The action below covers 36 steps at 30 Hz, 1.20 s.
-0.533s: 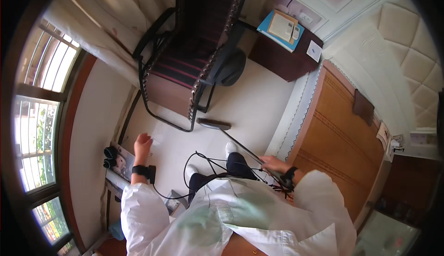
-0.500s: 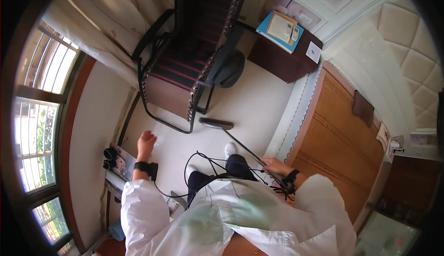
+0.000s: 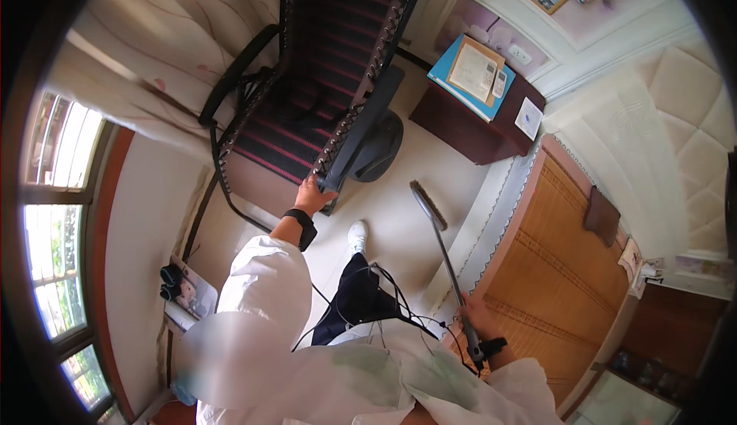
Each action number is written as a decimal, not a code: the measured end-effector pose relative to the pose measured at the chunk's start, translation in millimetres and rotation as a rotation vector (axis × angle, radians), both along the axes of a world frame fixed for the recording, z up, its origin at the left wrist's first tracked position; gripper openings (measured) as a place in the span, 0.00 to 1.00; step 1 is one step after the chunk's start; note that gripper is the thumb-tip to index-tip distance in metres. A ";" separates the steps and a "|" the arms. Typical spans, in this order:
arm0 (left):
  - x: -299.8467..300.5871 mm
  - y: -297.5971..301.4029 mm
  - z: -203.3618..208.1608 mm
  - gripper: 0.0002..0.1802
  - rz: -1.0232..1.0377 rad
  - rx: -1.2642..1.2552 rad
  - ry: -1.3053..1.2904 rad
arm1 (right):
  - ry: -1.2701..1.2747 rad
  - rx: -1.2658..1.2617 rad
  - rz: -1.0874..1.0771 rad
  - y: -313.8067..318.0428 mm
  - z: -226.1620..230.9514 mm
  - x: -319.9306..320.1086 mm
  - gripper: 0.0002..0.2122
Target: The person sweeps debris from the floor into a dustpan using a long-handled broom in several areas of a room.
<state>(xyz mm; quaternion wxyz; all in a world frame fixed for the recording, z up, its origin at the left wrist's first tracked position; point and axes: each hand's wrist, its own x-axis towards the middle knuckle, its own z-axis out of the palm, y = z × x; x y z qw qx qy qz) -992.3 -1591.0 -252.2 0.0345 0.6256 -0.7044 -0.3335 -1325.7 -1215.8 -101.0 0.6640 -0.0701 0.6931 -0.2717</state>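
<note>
My left hand (image 3: 312, 195) reaches to the front end of the recliner's (image 3: 285, 141) black armrest (image 3: 361, 129). Its thumb stands apart from the fingers, and the fingertips are against or just over the chair's edge; a firm grip cannot be made out. In my right hand (image 3: 479, 319) is the dark handle of a long broom (image 3: 443, 252), with the fingers wrapped round it. The bristled broom head (image 3: 427, 204) is tilted over the pale floor, between the recliner and the bed. Both wrists wear black bands, and black cables (image 3: 395, 294) hang by my waist.
To the right lies a bed with a brown woven mat (image 3: 553, 271). A dark red cabinet (image 3: 468, 129) at the back holds a blue folder (image 3: 453, 64) and papers. Curtains (image 3: 184, 56) and a barred window (image 3: 57, 248) line the left. One white shoe (image 3: 358, 237) shows ahead.
My left hand has moved right and forward to the recliner's armrest. The broom head has swung right, away from the chair, toward the bed. My body has stepped closer to the chair.
</note>
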 end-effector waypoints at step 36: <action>-22.6 -20.6 -31.5 0.44 -0.182 0.522 -0.333 | -0.116 0.243 0.100 -241.9 -18.2 -85.5 0.29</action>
